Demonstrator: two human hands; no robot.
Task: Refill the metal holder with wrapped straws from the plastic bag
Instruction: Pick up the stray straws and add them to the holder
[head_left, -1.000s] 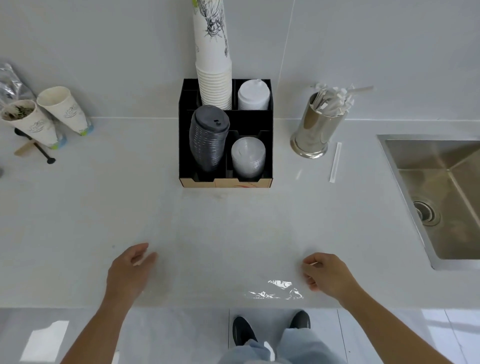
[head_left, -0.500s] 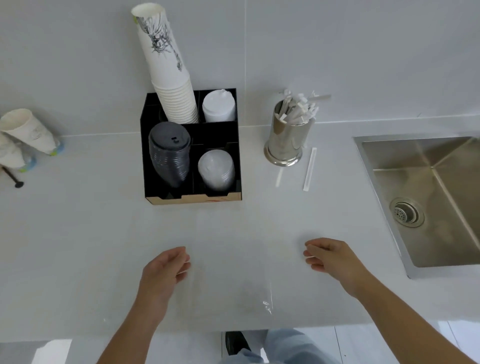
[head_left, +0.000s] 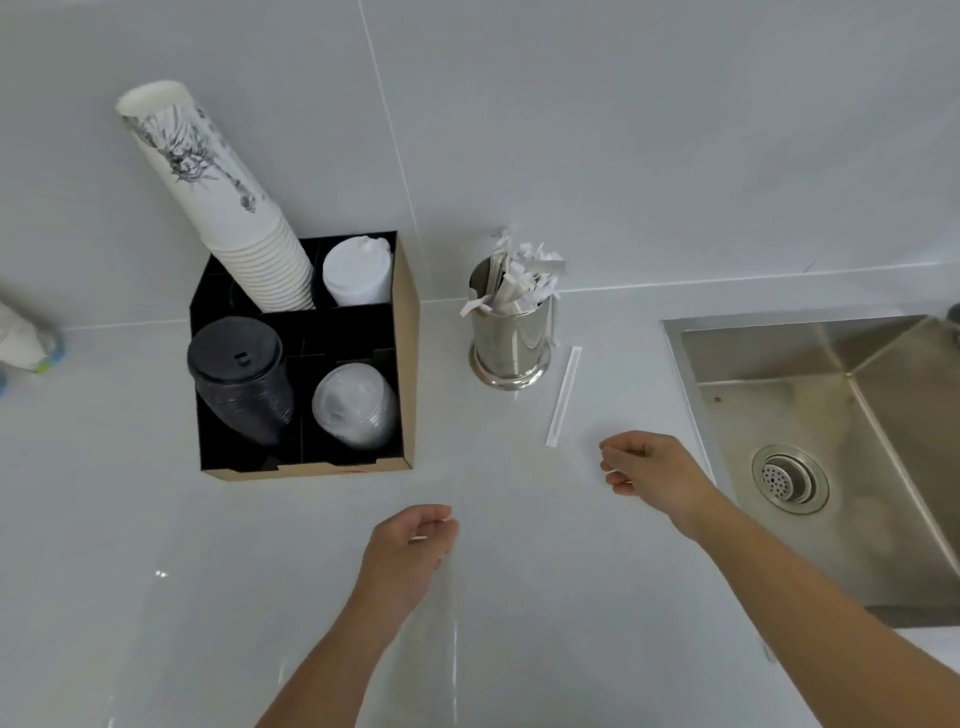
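The shiny metal holder (head_left: 511, 348) stands on the counter by the wall, packed with white wrapped straws (head_left: 519, 283). One loose wrapped straw (head_left: 562, 397) lies flat just right of it. A nearly invisible clear plastic bag (head_left: 519, 545) stretches over the counter between my hands, with a glinting crease running toward me. My left hand (head_left: 410, 551) has its fingers curled at the bag's left edge. My right hand (head_left: 654, 473) pinches its right side, a short way below and to the right of the loose straw. I see no straws inside the bag.
A black and cardboard organizer (head_left: 405, 364) left of the holder carries a tall leaning paper cup stack (head_left: 208, 192) and lids. A steel sink (head_left: 675, 353) is sunk in the counter at right. Paper cups (head_left: 26, 343) stand at the far left edge.
Both hands have moved forward and to the right over the counter with the bag, toward the holder. My right hand is now close to the loose straw. My view has shifted rightward and closer.
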